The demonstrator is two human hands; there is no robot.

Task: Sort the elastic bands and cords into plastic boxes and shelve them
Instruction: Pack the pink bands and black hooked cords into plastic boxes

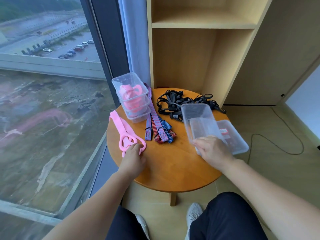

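On the round wooden table (pixel 166 172), my left hand (pixel 134 157) grips the looped end of a pink elastic band (pixel 123 130) lying at the table's left edge. My right hand (pixel 212 149) holds an empty clear plastic box (pixel 199 122) tilted up above the table's right side. A clear lid (pixel 233 137) with a red label lies flat under and beside it. A stack of clear boxes (pixel 134 99) at the back left holds more pink bands. Blue and red striped cords (pixel 158 127) with hooks lie in the middle. A tangle of black cords (pixel 180 103) sits at the back.
A light wooden shelf unit (pixel 204 25) with open compartments stands right behind the table. A floor-to-ceiling window (pixel 52 84) runs along the left. A thin black cable (pixel 277 141) loops on the floor to the right. My shoes and knees are below the table's front edge.
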